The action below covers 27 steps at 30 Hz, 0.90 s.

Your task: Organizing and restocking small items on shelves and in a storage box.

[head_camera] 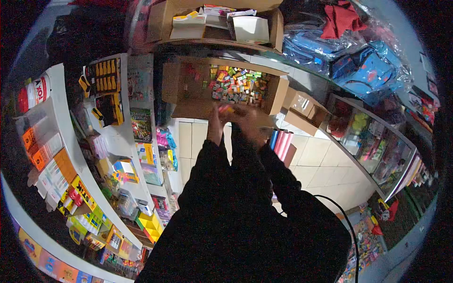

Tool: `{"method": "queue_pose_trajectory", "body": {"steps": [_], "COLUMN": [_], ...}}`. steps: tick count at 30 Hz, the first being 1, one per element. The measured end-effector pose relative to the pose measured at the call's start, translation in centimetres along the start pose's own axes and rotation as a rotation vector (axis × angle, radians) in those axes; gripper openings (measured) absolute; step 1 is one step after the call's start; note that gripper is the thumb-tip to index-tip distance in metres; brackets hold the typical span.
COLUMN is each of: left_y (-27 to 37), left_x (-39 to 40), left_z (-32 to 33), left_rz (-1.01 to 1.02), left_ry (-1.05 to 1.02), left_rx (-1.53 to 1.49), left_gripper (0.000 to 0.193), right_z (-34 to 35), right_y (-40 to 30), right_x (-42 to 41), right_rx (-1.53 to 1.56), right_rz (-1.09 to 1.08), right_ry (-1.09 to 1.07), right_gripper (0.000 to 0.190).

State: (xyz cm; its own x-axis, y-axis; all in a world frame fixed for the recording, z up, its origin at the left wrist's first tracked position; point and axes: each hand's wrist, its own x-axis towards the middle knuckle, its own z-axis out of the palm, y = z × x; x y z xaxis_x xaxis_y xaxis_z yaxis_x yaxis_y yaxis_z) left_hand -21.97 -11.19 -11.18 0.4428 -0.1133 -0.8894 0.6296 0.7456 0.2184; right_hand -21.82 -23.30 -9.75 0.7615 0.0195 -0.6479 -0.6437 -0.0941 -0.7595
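In front of me lies an open cardboard box (193,82) with many small multicoloured packets (240,83) heaped in its right part. My left hand (214,124) is over the box's near edge, its fingers around a small red-and-yellow item (225,109) too blurred to name. Close beside it, my right hand (250,122) is smeared by motion. Whether its fingers also touch the item cannot be made out.
Behind stands a second cardboard box (279,21) holding white cartons. A smaller open box (303,109) and upright rolls (282,143) are at right, near a glass display case (371,141). Shelves (116,155) of packaged goods line the left. Plastic-wrapped blue bags (368,67) lie back right.
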Motion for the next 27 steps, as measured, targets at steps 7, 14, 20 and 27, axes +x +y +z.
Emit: {"method": "queue_pose_trajectory", "body": {"steps": [7, 14, 20, 27], "left_y": [0.4, -0.1, 0.5, 0.6], "left_x": [-0.4, 0.7, 1.3, 1.4], "left_z": [0.4, -0.9, -1.2, -2.0], "left_rz": [0.211, 0.109, 0.433, 0.283], "left_ry": [-0.156, 0.015, -0.19, -0.201], "left_rx": [0.163, -0.079, 0.426, 0.372], "left_gripper": [0.029, 0.029, 0.025, 0.019], "right_z": [2.0, -4.2, -10.1, -9.2], "right_y": [-4.0, 1.3, 10.9, 19.8], "right_x": [-1.8, 4.4, 12.2, 16.4], "right_rx": [-0.456, -0.443, -1.218, -1.21], "right_rz": [-0.59, -0.225, -0.138, -0.227], "right_ry": [0.13, 0.144, 0.072, 0.143], "right_gripper": [0.022, 0.016, 0.028, 0.025]}}
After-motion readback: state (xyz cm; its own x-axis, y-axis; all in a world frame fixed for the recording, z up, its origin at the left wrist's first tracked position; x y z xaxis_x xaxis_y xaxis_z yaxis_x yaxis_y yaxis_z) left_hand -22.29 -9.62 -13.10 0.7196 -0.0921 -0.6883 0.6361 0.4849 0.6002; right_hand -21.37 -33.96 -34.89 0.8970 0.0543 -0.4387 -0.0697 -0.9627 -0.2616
